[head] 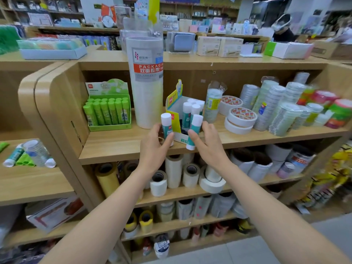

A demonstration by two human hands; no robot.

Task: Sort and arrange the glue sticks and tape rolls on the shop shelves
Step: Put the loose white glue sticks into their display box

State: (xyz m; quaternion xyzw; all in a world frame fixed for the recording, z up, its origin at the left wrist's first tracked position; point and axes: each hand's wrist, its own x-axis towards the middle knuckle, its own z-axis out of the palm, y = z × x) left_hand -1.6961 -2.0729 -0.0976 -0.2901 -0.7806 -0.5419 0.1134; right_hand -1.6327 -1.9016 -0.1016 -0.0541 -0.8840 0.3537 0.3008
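My left hand [155,144] grips a teal glue stick with a white cap [166,121], held upright in front of the shelf. My right hand [204,141] pinches a second teal glue stick [194,128], tilted, at the front of a yellow and white display box [174,103] with several more teal sticks [191,109] standing in it. A green box of green glue sticks [108,111] stands to the left. A tall wrapped stack of double-sided tape [147,80] rises behind my left hand. Masking tape rolls [241,116] lie to the right.
Wrapped stacks of clear tape [274,103] and coloured rolls [327,109] fill the shelf's right end. Loose glue sticks and a tape stack [28,155] lie on the left shelf unit. Large tape rolls [190,175] crowd the lower shelves. A person [282,27] stands at the far right.
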